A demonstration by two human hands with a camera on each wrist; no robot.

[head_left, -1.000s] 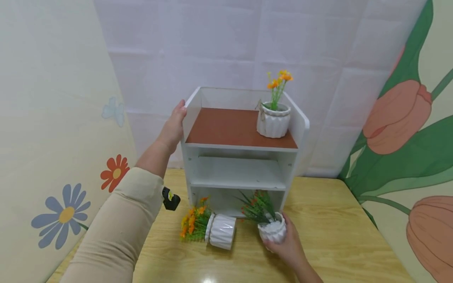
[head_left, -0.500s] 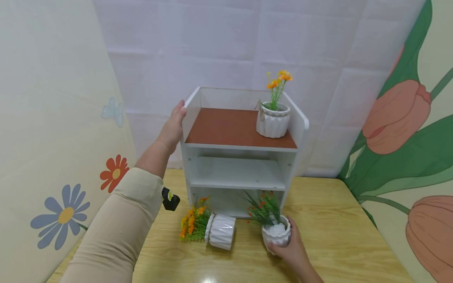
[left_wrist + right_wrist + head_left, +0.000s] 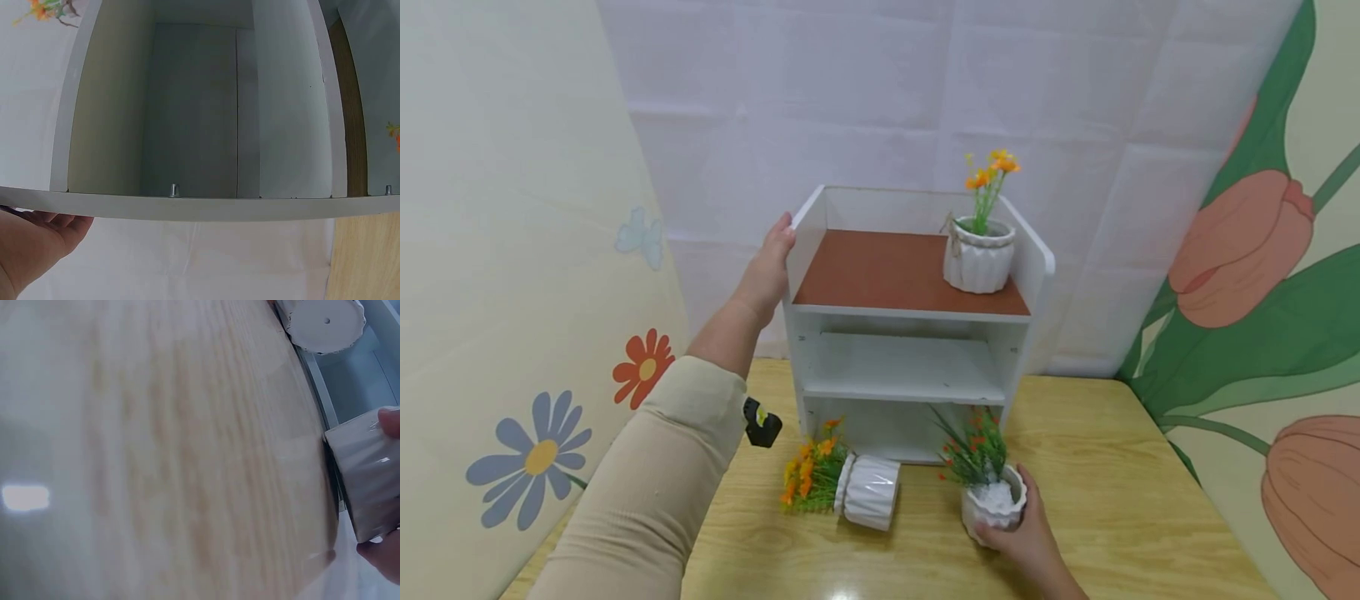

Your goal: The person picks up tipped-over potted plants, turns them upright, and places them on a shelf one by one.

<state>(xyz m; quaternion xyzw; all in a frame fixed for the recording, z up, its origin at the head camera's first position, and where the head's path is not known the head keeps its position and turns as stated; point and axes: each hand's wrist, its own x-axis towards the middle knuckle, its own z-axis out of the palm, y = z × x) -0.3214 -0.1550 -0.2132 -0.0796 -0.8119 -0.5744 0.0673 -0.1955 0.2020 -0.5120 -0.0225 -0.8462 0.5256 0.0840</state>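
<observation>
My left hand (image 3: 765, 271) is at the upper left side of the white shelf unit (image 3: 910, 396), fingers against the outside of its side panel; in the left wrist view the hand (image 3: 44, 240) touches that panel from outside. With my right hand (image 3: 1032, 542) I grip a white ribbed pot (image 3: 981, 512) holding a plant with small red flowers, nearly upright in front of the unit's right side. The right wrist view shows this pot (image 3: 369, 478) between thumb and fingers. Another white pot (image 3: 871, 492) with orange flowers lies on its side to the left.
A third white pot (image 3: 979, 260) with orange flowers stands on the brown top shelf (image 3: 880, 271), at the right. The wooden table (image 3: 1112, 467) extends on both sides of the unit. Behind hangs a white cloth (image 3: 880, 100), with flower-patterned panels left and right.
The red-flowered pot has moved right and slightly toward me in my right hand, and stands more upright. My left hand and the shelf unit have stayed in place.
</observation>
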